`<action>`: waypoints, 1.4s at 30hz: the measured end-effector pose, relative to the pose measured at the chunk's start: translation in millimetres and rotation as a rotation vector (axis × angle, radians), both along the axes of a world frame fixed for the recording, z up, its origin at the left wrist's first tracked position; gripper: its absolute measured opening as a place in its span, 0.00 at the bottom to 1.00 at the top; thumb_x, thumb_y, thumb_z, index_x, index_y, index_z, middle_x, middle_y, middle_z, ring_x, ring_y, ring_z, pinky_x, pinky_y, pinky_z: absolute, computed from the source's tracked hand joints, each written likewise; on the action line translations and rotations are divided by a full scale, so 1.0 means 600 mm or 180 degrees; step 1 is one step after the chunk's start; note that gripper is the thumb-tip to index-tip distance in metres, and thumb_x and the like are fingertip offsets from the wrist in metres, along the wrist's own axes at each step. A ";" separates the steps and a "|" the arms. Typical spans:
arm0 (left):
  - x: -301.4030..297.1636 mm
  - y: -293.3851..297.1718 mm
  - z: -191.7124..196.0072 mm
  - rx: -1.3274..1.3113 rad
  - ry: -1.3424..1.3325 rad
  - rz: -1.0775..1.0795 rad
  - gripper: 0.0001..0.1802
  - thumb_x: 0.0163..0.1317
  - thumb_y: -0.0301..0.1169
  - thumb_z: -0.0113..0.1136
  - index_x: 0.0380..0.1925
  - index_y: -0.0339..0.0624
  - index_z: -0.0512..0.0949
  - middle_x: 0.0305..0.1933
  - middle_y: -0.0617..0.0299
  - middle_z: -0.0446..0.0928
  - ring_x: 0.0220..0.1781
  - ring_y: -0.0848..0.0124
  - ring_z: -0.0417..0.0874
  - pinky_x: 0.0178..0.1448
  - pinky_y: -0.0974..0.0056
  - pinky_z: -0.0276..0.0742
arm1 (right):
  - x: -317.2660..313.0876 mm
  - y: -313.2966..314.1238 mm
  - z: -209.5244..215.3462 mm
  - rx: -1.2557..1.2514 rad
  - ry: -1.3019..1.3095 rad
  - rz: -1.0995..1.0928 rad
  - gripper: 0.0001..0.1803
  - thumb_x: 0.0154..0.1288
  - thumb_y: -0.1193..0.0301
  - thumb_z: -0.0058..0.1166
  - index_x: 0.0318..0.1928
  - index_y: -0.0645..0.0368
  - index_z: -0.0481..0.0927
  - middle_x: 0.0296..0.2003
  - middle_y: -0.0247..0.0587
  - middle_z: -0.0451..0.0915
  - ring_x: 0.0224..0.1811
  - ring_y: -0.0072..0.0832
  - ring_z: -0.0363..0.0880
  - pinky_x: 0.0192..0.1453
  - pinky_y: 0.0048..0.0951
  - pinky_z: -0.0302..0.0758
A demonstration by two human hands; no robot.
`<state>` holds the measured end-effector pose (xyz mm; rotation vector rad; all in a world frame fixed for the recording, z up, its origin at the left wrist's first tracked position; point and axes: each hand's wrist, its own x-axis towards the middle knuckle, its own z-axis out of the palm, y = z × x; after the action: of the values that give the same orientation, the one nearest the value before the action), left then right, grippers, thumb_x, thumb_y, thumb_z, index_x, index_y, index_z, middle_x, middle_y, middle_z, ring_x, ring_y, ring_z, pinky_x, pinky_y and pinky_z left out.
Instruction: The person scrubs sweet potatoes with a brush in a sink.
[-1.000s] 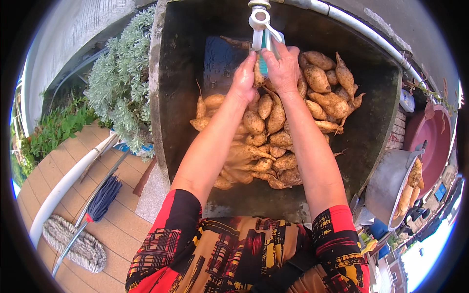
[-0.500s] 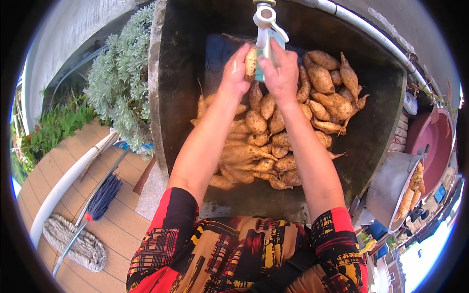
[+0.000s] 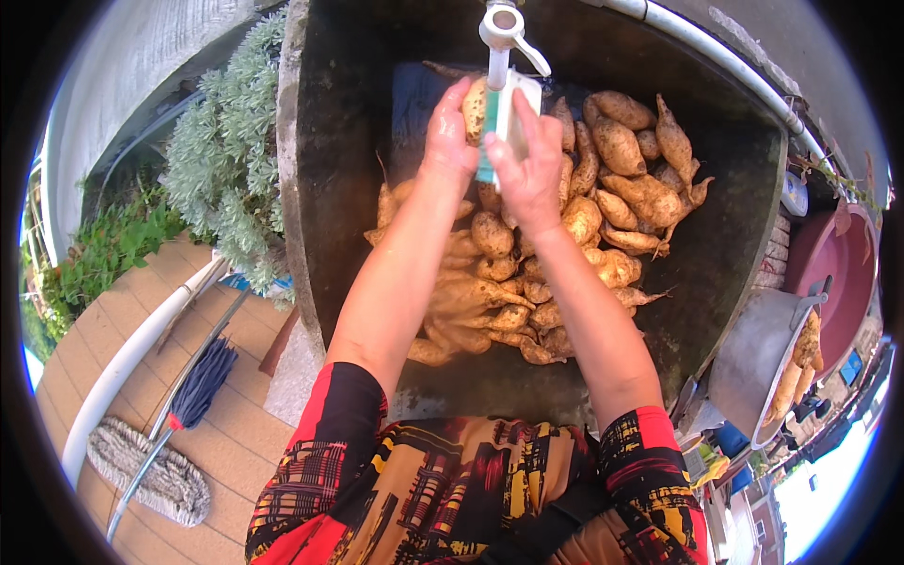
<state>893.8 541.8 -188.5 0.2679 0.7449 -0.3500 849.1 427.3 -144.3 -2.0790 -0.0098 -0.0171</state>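
Under the white tap, my left hand is closed round a pale sweet potato, its scrubbed skin showing dark specks. My right hand grips a scrub brush with a white back and teal bristles. Those bristles lie against or right beside the right side of the sweet potato. Below both hands, a heap of muddy sweet potatoes fills the middle of a dark stone basin. My forearms cover part of the heap.
A white pipe runs along the basin's far right edge. To the right stand a metal pot with sweet potatoes and a reddish tub. A silvery shrub, a dark mop and a grey fluffy mop head are at left.
The brush has turned and slid a little toward me and left, so more of its white back shows. My right hand moved with it. The left hand still holds the sweet potato.
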 end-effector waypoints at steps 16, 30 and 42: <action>-0.017 0.050 -0.044 -0.0275 -0.0595 -0.0143 0.22 0.71 0.47 0.51 0.47 0.38 0.77 0.43 0.53 0.82 0.44 0.61 0.84 0.50 0.54 0.82 | -0.069 0.016 0.022 0.0119 -0.0175 0.0310 0.37 0.54 0.56 0.62 0.63 0.60 0.73 0.42 0.54 0.69 0.44 0.48 0.75 0.47 0.40 0.75; -0.018 0.049 -0.035 -0.1246 -0.0864 -0.0503 0.15 0.70 0.41 0.52 0.46 0.42 0.78 0.45 0.53 0.83 0.43 0.59 0.85 0.51 0.53 0.82 | -0.070 0.018 0.028 0.0372 -0.0084 0.0376 0.35 0.55 0.61 0.63 0.62 0.64 0.73 0.40 0.46 0.69 0.45 0.37 0.71 0.54 0.33 0.70; -0.019 0.025 -0.015 0.1447 -0.0267 -0.0281 0.17 0.71 0.38 0.53 0.47 0.34 0.77 0.42 0.51 0.82 0.39 0.60 0.85 0.43 0.55 0.85 | -0.005 -0.003 0.024 -0.0249 0.0138 0.0182 0.35 0.51 0.54 0.64 0.58 0.57 0.78 0.39 0.49 0.70 0.38 0.45 0.77 0.46 0.39 0.77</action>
<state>882.2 557.1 -197.7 0.7415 0.7255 -0.2473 846.0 425.2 -130.1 -2.1559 -0.0441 0.0644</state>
